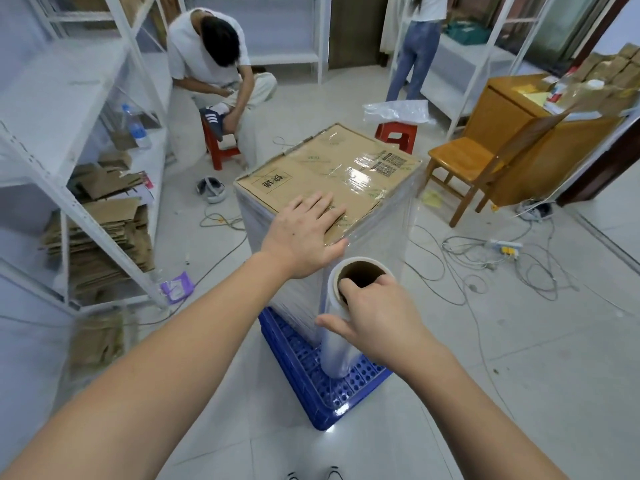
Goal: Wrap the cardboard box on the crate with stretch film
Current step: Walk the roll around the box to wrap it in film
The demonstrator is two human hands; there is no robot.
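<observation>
My left hand [304, 233] lies flat, fingers spread, on the box [329, 174]; my right hand [377, 317] grips the upright film roll [343, 341] on the crate [325, 393].

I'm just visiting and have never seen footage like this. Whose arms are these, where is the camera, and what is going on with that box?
There is no machine here. The camera sits on a person's head and looks down and forward, so the two arms are that person's own. The left hand lies flat, fingers straight, on top of the cardboard box, steadying it. The box stands on a blue crate on the tiled floor, and its sides are already covered in clear film. The right hand holds the stretch film roll upright beside the box, fingers hooked into its cardboard core. Behind are shelves, a wooden chair and two other people.
</observation>
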